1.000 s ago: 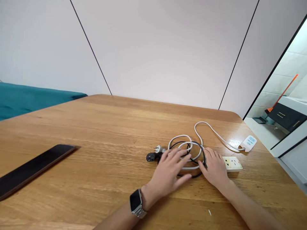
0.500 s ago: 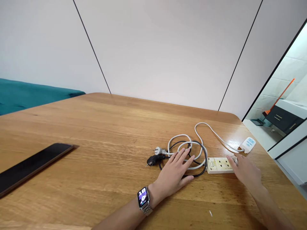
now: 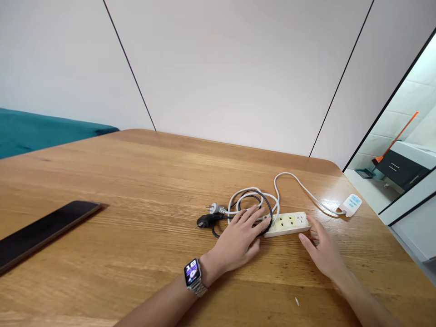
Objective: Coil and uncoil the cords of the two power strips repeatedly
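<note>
My left hand [image 3: 240, 240] lies flat with spread fingers over coiled black and white cables, a watch [image 3: 193, 272] on its wrist. To the left of its fingertips, a black plug [image 3: 206, 221] and a white plug [image 3: 215, 208] stick out of the coil. A white power strip [image 3: 286, 223] with yellowed sockets reaches from the coil towards my right hand [image 3: 320, 247]. That hand is at the strip's right end, thumb and fingers apart, apparently touching the end without wrapping round it. What lies under my left palm is hidden.
A small white adapter [image 3: 350, 205] on a white cord lies near the table's right edge. A dark phone-like slab [image 3: 44, 234] is at the left. One tiny white scrap [image 3: 297, 301] sits at the front. Beyond the table [image 3: 153, 181] are a wall and a teal seat [image 3: 51, 134].
The power strip and cable coil have slid left, the strip tilting slightly. Both hands have shifted left, and more of the strip's right end shows.
</note>
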Available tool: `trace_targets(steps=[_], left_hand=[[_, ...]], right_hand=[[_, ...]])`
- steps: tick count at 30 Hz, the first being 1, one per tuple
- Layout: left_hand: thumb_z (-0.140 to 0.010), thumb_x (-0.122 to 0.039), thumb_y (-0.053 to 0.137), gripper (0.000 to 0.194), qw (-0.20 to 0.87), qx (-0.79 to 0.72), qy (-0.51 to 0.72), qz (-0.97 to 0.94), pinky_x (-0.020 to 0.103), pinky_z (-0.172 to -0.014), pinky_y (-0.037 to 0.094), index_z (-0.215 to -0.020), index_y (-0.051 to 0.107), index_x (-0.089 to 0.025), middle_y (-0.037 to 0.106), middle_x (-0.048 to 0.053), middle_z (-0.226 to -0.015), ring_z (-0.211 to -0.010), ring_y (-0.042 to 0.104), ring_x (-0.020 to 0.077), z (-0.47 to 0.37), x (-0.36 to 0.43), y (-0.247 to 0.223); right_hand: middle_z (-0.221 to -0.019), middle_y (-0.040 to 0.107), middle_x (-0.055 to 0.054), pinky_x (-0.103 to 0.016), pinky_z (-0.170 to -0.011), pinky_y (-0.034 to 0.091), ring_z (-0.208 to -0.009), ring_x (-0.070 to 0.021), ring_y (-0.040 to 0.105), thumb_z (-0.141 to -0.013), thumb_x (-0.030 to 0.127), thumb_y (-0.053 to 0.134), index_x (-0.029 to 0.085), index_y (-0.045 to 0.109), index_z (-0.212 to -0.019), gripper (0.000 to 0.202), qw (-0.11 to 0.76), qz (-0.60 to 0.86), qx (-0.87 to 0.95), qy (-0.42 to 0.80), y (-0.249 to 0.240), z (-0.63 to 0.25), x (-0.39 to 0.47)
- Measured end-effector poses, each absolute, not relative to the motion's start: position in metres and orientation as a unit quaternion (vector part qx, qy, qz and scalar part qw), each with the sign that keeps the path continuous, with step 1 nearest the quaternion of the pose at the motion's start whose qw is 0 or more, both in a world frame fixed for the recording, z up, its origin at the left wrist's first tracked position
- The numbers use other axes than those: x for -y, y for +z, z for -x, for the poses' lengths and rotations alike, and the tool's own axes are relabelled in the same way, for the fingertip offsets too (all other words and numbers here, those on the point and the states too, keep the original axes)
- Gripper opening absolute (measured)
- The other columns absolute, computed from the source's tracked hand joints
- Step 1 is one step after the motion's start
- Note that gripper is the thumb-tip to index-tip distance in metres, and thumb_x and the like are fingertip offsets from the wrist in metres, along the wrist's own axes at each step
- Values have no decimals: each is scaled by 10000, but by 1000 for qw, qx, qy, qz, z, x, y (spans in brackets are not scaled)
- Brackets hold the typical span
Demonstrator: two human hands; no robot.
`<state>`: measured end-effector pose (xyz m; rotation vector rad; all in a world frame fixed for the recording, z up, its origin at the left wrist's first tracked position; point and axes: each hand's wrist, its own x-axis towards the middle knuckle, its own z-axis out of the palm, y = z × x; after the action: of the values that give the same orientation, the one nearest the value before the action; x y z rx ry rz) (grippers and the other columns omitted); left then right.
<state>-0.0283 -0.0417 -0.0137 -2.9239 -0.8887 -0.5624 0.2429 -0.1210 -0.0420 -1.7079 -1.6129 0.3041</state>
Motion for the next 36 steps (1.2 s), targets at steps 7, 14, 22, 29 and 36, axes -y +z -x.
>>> trace_targets(steps=[7,14,22,29,36], left_hand=[[-867,-362,578,550,36,292,-160,942,556,-1086,280,-1394,422,-356,377,67,-1486,-1381,280,336,23,40,-21],[-848,-405,598,532,34,322,-162,932,593,-1071,277,-1362,463,-383,365,87,-1485,-1372,283,368,18,41,-29],[-849,-374,593,530,15,375,-144,916,616,-1057,276,-1366,472,-377,371,115,-1487,-1370,293,388,35,16,-25],[-845,-399,591,525,6,429,-155,890,597,-1080,252,-1358,479,-395,363,80,-1500,-1381,289,366,52,-6,-25],[-848,-410,569,479,11,494,-162,855,576,-1089,235,-1324,526,-387,399,67,-1480,-1383,284,365,75,-28,-23]], right_hand=[[-1256,596,-120,-444,-945,494,-1115,-260,590,-870,420,524,196,501,-1268,458,393,621,671,101,-46,-239,111],[-1360,509,-142,-476,-1006,452,-1227,-270,509,-866,376,539,198,379,-1390,577,387,582,709,99,-50,-229,104],[-1444,413,-152,-461,-1096,354,-1336,-257,390,-871,393,539,169,384,-1390,586,335,570,745,84,-45,-221,109],[-1353,527,-124,-473,-1054,399,-1260,-255,482,-876,395,532,201,542,-1256,427,306,585,744,108,-43,-224,109],[-1312,570,-111,-461,-1030,421,-1216,-246,522,-877,362,538,206,617,-1140,316,291,581,753,104,-41,-224,109]])
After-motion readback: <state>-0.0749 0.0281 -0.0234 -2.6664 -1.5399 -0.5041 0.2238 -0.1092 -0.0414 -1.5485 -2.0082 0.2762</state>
